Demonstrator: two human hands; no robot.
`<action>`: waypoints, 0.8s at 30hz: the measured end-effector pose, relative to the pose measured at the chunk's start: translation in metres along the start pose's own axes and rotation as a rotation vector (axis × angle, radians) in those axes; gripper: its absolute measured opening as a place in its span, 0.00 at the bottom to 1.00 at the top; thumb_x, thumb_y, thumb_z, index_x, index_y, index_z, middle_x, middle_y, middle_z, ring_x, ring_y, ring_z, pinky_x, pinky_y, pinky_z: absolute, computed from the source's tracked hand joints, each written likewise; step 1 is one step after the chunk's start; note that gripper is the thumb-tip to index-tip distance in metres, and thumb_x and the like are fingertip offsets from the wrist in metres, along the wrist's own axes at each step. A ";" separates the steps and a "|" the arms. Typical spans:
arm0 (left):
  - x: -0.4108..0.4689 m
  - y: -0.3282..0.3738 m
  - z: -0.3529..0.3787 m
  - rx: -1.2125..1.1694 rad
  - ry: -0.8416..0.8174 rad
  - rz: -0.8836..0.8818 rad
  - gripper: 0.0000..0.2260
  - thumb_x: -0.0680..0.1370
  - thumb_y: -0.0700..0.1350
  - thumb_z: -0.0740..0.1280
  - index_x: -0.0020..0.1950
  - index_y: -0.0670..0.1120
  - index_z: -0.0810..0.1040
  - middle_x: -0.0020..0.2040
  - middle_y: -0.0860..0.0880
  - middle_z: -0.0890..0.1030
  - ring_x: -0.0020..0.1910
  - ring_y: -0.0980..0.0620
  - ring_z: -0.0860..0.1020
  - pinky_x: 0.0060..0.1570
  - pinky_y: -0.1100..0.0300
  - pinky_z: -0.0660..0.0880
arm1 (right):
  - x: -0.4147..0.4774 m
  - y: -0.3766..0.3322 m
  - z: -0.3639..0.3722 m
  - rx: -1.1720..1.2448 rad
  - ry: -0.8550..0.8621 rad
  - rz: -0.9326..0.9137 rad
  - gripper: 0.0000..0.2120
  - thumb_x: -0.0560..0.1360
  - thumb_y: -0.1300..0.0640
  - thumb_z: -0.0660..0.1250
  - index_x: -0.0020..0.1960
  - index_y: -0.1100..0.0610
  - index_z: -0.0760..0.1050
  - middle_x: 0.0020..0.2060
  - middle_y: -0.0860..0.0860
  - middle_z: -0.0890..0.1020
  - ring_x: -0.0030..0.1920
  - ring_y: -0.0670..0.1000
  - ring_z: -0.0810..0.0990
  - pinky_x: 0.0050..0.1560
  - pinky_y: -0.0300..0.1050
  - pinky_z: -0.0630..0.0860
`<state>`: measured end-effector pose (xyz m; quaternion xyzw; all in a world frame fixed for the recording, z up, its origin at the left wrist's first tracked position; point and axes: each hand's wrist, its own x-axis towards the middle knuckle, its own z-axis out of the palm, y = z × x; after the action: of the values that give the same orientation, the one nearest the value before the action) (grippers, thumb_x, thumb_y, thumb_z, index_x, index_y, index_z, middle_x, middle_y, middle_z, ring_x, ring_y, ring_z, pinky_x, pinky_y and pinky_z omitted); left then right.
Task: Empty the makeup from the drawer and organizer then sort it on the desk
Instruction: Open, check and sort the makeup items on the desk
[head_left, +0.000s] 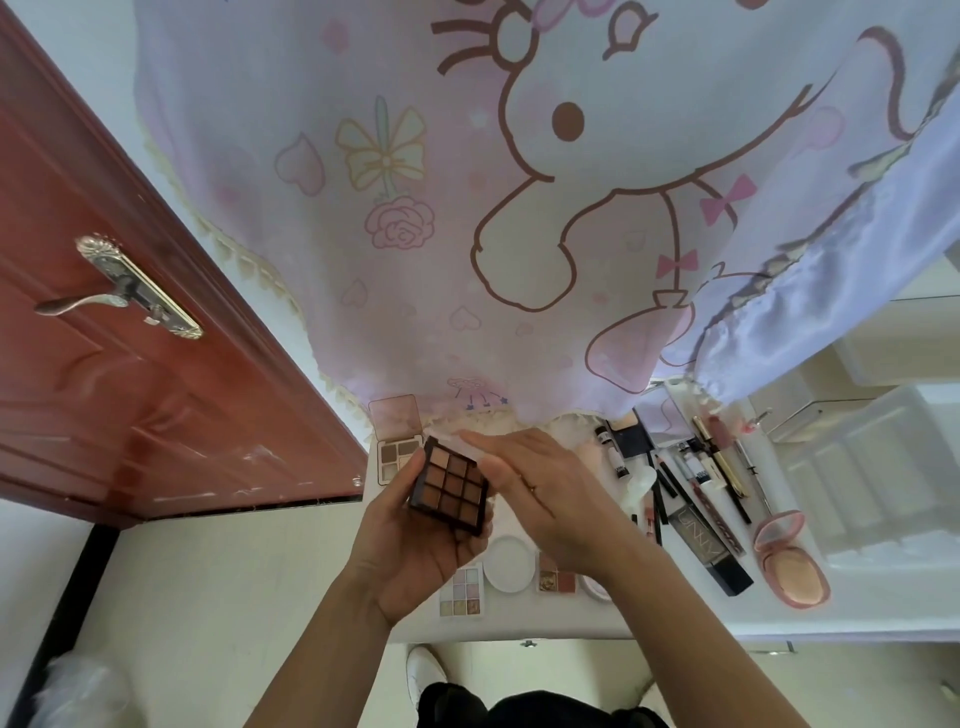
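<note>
Palette (450, 486) rests in left hand (410, 551), right hand (540, 493) just beside.

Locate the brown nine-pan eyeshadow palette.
Head view, centre: the brown nine-pan palette is held in the left hand over the desk, with the right hand flat against its right edge.

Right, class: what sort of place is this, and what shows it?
Probably a home bedroom: a white desk strewn with makeup, a cartoon-print cloth hanging behind it, a red wooden door alongside.
</note>
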<state>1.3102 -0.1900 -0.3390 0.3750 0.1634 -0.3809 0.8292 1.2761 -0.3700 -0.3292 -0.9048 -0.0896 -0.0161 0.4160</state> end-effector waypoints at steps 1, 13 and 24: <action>-0.001 -0.001 0.000 0.001 -0.004 -0.013 0.24 0.79 0.58 0.62 0.58 0.39 0.83 0.52 0.38 0.81 0.47 0.43 0.79 0.50 0.51 0.75 | 0.000 0.002 -0.002 -0.002 0.001 0.007 0.22 0.84 0.42 0.48 0.73 0.45 0.71 0.54 0.34 0.78 0.56 0.38 0.72 0.61 0.35 0.67; 0.008 -0.004 -0.007 0.374 0.096 0.035 0.17 0.81 0.48 0.63 0.64 0.39 0.79 0.62 0.33 0.79 0.57 0.40 0.79 0.57 0.46 0.78 | -0.004 0.016 0.001 0.066 0.189 0.172 0.22 0.82 0.37 0.51 0.62 0.46 0.78 0.46 0.41 0.86 0.47 0.43 0.84 0.50 0.48 0.80; 0.007 -0.009 -0.017 0.408 0.115 0.092 0.14 0.78 0.47 0.67 0.59 0.40 0.83 0.57 0.37 0.82 0.52 0.44 0.79 0.63 0.44 0.73 | 0.006 0.012 0.001 0.639 0.353 0.488 0.10 0.80 0.47 0.65 0.51 0.51 0.81 0.38 0.50 0.87 0.36 0.46 0.84 0.36 0.39 0.78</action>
<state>1.3084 -0.1845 -0.3584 0.5633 0.1127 -0.3459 0.7419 1.2845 -0.3758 -0.3382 -0.7088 0.1985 -0.0431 0.6755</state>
